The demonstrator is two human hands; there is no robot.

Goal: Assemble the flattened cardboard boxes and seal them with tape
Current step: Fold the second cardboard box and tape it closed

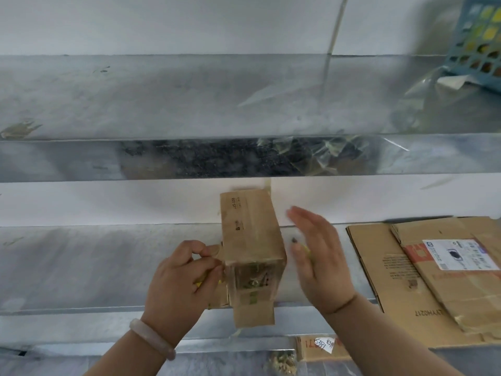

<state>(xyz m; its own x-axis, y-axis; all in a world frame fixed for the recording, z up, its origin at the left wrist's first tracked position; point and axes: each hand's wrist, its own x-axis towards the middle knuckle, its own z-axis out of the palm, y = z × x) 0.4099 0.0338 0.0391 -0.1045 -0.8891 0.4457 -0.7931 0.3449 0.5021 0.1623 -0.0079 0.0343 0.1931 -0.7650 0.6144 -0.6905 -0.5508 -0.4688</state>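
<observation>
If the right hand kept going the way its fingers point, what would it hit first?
Probably the white wall, just beside the small cardboard box. The right hand is blurred and depth unclear, so it might clip the box.

folded box (252, 234): I count one.
flattened boxes (379, 267): I see two, overlapping, right of the folded box.
blue basket (479, 42): one, high right of the folded box.

Left hand (180, 275) pinches a small cardboard box (250, 240); right hand (320, 256) open beside it.
</observation>
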